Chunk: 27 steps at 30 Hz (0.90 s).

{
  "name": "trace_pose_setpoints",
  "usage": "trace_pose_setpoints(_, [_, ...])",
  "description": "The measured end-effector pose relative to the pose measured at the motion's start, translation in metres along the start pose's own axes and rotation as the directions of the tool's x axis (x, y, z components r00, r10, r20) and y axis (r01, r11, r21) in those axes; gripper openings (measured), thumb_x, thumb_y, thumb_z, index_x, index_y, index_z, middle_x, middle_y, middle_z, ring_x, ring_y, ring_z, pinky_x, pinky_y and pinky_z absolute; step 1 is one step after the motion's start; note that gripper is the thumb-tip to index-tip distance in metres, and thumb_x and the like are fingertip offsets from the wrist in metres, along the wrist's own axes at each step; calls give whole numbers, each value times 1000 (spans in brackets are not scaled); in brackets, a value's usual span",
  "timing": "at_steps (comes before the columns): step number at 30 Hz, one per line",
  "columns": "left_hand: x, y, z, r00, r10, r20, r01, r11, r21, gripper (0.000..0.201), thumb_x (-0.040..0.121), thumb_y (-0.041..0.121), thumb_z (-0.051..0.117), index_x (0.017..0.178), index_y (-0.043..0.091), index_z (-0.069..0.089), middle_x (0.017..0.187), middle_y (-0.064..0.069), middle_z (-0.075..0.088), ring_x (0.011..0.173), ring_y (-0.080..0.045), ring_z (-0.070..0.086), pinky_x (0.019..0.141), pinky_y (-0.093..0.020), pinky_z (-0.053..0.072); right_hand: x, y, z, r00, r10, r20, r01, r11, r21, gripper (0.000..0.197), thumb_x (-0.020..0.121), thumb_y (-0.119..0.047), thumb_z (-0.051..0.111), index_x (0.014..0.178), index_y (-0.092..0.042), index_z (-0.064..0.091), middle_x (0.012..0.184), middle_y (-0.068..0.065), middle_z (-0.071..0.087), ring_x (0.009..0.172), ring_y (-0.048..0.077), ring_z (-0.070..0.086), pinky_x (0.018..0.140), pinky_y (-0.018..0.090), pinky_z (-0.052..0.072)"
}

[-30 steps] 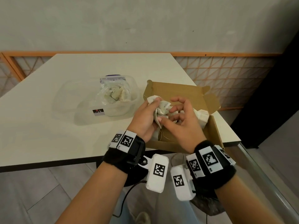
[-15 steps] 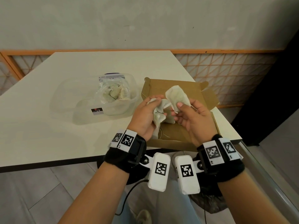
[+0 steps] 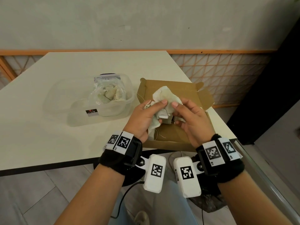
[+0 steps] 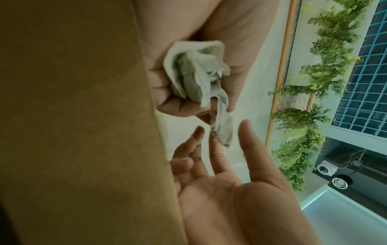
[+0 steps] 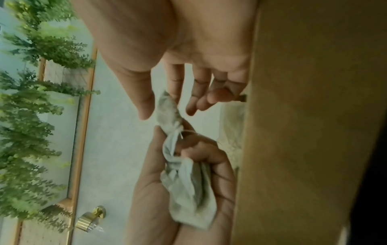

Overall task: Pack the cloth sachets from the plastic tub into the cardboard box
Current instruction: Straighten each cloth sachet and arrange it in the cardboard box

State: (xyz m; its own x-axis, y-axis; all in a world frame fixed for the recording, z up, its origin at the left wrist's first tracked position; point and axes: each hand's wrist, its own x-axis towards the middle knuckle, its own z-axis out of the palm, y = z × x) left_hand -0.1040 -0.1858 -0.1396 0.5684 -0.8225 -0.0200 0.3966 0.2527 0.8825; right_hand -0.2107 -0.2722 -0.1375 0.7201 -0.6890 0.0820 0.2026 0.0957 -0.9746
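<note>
Above the open cardboard box (image 3: 186, 93), my left hand (image 3: 155, 111) grips a crumpled bunch of pale cloth sachets (image 3: 159, 113); its fingers are curled round the bunch (image 4: 194, 77). My right hand (image 3: 177, 108) pinches one sachet (image 3: 165, 95) between thumb and forefinger at the top of the bunch, and the left thumb also lies on it. The right wrist view shows that pinch on the sachet (image 5: 167, 107) above the left hand's bunch (image 5: 188, 190). The clear plastic tub (image 3: 113, 110), left of the box, holds a zip bag (image 3: 108, 93) with several more sachets.
Box and tub stand on a cream table (image 3: 81, 67) near its front right corner. A clear lid (image 3: 60, 96) lies left of the tub. An orange-framed lattice rail (image 3: 227, 75) and a grey wall run behind. Cardboard (image 4: 73, 116) fills one side of both wrist views.
Both hands came up out of the box. The right hand drew one sachet up from the bunch; it now lies flatter, with the left thumb on it too.
</note>
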Motion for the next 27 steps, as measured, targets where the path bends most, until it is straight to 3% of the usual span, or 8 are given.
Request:
trace_pose_setpoints(3, [-1, 0, 1, 1000, 5, 24, -6, 998, 68, 10, 82, 13, 67, 90, 7, 66, 65, -3, 63, 50, -9, 54, 44, -19, 42, 2, -21, -8, 999, -49, -20, 39, 933, -357, 43, 82, -28, 68, 122, -21, 53, 104, -6, 59, 88, 3, 58, 69, 15, 45])
trace_pose_setpoints(5, [-1, -1, 1, 1000, 19, 24, -22, 991, 128, 16, 72, 16, 72, 85, 9, 67, 63, -1, 63, 49, -9, 54, 45, -19, 41, 3, -39, -11, 988, -123, 90, 151, 721, -676, 58, 80, -32, 69, 132, -26, 43, 117, -10, 53, 103, 3, 52, 81, 16, 43])
trace_pose_setpoints(7, [0, -3, 2, 999, 26, 32, -31, 985, 172, 8, 74, 13, 71, 80, 10, 66, 61, -1, 62, 49, -9, 55, 45, -19, 41, 6, -56, -9, 973, -92, 212, 229, 521, -822, 67, 80, -34, 68, 138, -29, 35, 126, -12, 49, 111, 5, 45, 87, 22, 39])
trace_pose_setpoints(12, [3, -6, 2, 997, 22, 69, -40, 964, 262, 6, 82, 5, 67, 82, 11, 68, 65, 3, 67, 58, -6, 60, 52, -16, 45, 21, -78, 5, 950, 118, 289, 271, 151, -951, 39, 83, -33, 65, 118, -17, 59, 107, 0, 60, 96, 15, 54, 85, 30, 45])
trace_pose_setpoints(15, [6, -6, 2, 1000, 12, -7, -10, 974, 228, 5, 81, 7, 70, 84, 9, 67, 77, -5, 66, 63, -11, 61, 53, -18, 48, 31, -83, 2, 973, 110, 203, 187, 139, -972, 24, 81, -29, 68, 98, -12, 69, 86, 0, 62, 82, 16, 56, 69, 27, 44])
trace_pose_setpoints(21, [11, -4, -2, 984, 38, -172, -25, 997, 75, 7, 85, 15, 68, 90, 10, 67, 69, 2, 65, 54, -7, 58, 45, -19, 44, 36, -80, -13, 973, 203, 109, 99, 60, -993, 18, 81, -31, 69, 90, -15, 70, 71, -10, 56, 71, 9, 51, 61, 20, 39])
trace_pose_setpoints(25, [10, -2, -1, 986, 43, -159, -34, 998, 58, 6, 86, 14, 66, 89, 10, 67, 70, 1, 65, 55, -7, 57, 46, -18, 45, 29, -83, -17, 938, 324, 127, 60, 208, -976, 13, 78, -31, 72, 83, -20, 72, 73, -7, 64, 67, 5, 51, 66, 19, 40])
trace_pose_setpoints(27, [9, -2, -1, 986, 44, -161, -34, 997, 63, 5, 86, 14, 65, 89, 10, 67, 73, 0, 64, 57, -8, 57, 46, -18, 45, 28, -77, -19, 935, 339, 109, 38, 210, -977, 7, 77, -29, 73, 79, -23, 71, 77, -8, 65, 71, 6, 54, 69, 20, 42])
